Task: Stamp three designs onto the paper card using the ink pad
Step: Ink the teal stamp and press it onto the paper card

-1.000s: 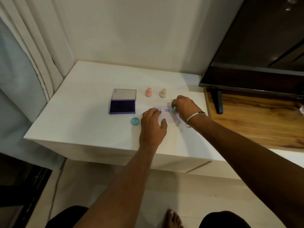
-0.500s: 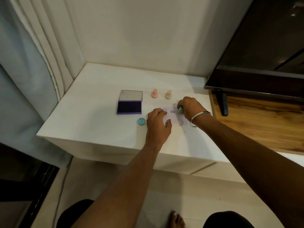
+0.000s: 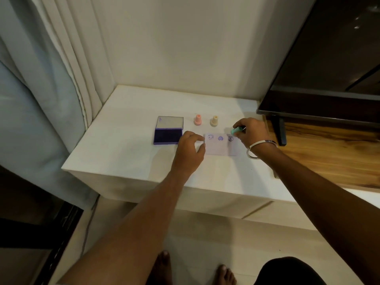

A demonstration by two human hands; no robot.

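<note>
Right hand grip: the right hand (image 3: 249,130) pinches the teal stamp (image 3: 236,130) between its fingertips, tilted on its side and lifted clear of the paper, just above the card's far right corner.
Left hand grip: the left hand (image 3: 190,148) holds nothing; its fingertips rest at the card's left edge, likely to keep the light paper from shifting or lifting with the stamp.
Paper card: the paper card (image 3: 222,145) lies flat on the white table (image 3: 123,145), between the two hands.
Designs: three purple prints sit in a row along the card's far edge, so the stamping looks complete.
Ink pad: the ink pad (image 3: 168,135) is open, lid raised, just left of the left hand, within easy reach for re-inking.
Spare stamps: the pink stamp (image 3: 198,119) and the cream stamp (image 3: 214,121) stand upright behind the card, out of the working area.
</note>
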